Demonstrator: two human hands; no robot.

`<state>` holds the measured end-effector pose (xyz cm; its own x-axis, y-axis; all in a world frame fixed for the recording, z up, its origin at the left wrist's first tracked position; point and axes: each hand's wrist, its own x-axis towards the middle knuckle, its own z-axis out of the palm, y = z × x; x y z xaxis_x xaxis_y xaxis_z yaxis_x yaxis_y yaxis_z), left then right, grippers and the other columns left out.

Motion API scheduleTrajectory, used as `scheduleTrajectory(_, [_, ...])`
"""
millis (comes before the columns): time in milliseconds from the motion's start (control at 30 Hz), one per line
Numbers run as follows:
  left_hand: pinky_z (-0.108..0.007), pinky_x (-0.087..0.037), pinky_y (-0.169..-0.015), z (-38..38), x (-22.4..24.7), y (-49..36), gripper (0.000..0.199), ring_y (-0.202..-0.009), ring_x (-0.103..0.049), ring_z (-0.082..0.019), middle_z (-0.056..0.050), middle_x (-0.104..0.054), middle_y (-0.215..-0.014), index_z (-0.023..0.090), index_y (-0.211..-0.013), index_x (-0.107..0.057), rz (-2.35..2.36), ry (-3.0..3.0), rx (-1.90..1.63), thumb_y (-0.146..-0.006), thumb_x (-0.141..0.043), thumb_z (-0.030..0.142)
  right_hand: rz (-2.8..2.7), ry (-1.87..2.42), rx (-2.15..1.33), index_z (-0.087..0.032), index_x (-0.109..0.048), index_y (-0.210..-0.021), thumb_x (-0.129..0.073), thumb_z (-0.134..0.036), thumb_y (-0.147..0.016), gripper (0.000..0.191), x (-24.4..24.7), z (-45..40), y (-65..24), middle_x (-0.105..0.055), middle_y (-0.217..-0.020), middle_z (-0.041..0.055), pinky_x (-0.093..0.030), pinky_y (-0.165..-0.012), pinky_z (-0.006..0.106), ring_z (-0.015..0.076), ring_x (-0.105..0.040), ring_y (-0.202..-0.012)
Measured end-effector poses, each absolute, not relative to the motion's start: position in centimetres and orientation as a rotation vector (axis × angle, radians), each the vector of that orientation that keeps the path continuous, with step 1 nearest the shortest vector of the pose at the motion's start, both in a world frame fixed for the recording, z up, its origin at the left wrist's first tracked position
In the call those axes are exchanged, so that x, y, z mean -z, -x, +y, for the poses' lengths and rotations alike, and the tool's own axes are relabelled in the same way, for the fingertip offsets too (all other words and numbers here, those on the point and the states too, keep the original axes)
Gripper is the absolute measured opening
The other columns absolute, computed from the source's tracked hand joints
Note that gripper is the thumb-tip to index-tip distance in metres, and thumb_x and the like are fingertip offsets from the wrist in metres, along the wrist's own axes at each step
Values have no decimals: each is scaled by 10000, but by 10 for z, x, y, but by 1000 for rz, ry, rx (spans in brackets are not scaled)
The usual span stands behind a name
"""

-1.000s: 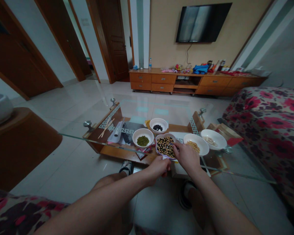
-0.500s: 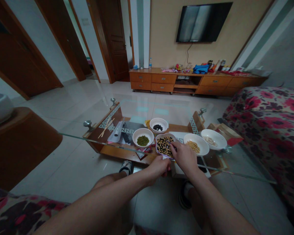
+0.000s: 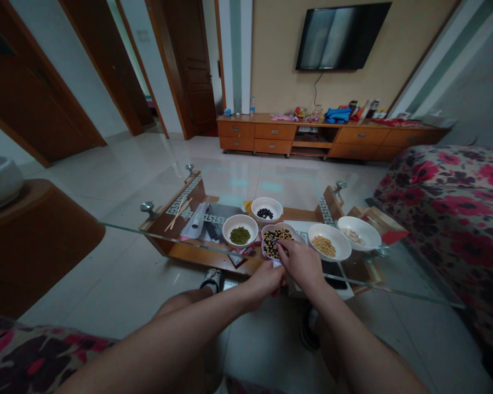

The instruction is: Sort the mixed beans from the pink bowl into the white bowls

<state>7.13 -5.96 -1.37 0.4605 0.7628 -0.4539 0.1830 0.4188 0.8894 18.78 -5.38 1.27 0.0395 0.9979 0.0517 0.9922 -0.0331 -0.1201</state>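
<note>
A flower-shaped lavender bowl [image 3: 264,253] near the glass table's front edge holds mixed black and yellow beans [image 3: 272,239]. At its near rim, my left hand [image 3: 266,282] is closed, with a whitish edge showing above the fingers. My right hand [image 3: 299,261] is pinched over the beans; a tiny dark bluish tip shows at its fingers, too small to name. Around it stand a white bowl of green beans [image 3: 240,236], a white bowl of black beans [image 3: 265,213], a white bowl of yellow beans [image 3: 324,246] and a white bowl with pale flat pieces [image 3: 353,236].
Chopsticks [image 3: 177,213] lie at the left of the glass table [image 3: 125,225]. Red packets [image 3: 240,256], a dark phone-like slab [image 3: 334,273] and a cardboard box [image 3: 380,219] are around the bowls. A flowered sofa [image 3: 456,202] stands at right.
My right hand has moved a little left over the mixed beans, uncovering more of the bowl's right side. My left hand stays at the near rim.
</note>
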Motion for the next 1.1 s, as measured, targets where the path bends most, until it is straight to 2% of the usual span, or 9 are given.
scheduleTrajectory(400, [-217, -260, -442, -60, 16, -71, 175, -452, -368, -80, 37, -428, -532, 191, -605, -443, 1040, -1099, -472, -774, -464, 230, -2089, 2127, -50, -291, -689, -1125, -373, -398, -979, 365, -10, -54, -189, -732, -1049, 40, -475, -729, 260, 188, -677, -911])
scheduleTrajectory(667, [-230, -256, -435, -59, 17, -72, 149, -444, -360, -88, 31, -428, -538, 195, -607, -437, 1027, -1108, -468, -753, -425, 173, -2091, 2140, -64, -292, -688, -1131, -375, -402, -976, 366, -11, -54, -189, -731, -1052, 45, -473, -726, 256, 189, -676, -909])
scheduleTrajectory(1100, [-237, -253, -450, -60, 9, -72, 144, -448, -362, -90, 31, -435, -552, 194, -622, -443, 1043, -1113, -444, -764, -423, 183, -2089, 2114, -7, -290, -697, -1098, -390, -391, -972, 347, -10, -54, -189, -741, -1014, 27, -469, -686, 265, 198, -689, -874])
